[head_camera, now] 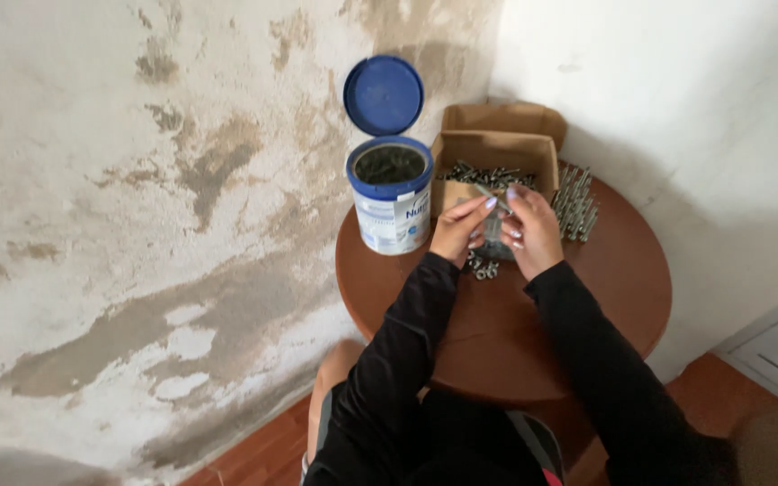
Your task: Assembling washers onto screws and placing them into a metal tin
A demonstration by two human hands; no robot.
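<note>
— In the hands?
— Thin grey bolt (482,193), pinched by left hand (458,230) and right hand (529,230), above round brown tabletop (587,288).
— Around?
— Open brown box (497,148) behind; blue-and-white tin (391,211), blue lid (384,94) up, at left.

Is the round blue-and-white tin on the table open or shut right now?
Open. The round blue-and-white tin has its blue hinged lid flipped up behind it, and dark contents show inside near the rim.

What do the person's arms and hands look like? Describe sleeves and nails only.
Both arms wear long black sleeves reaching the wrists. The left hand and right hand are bare, with no gloves. The fingernails look painted a pale lilac. No rings or watch can be made out.
</note>
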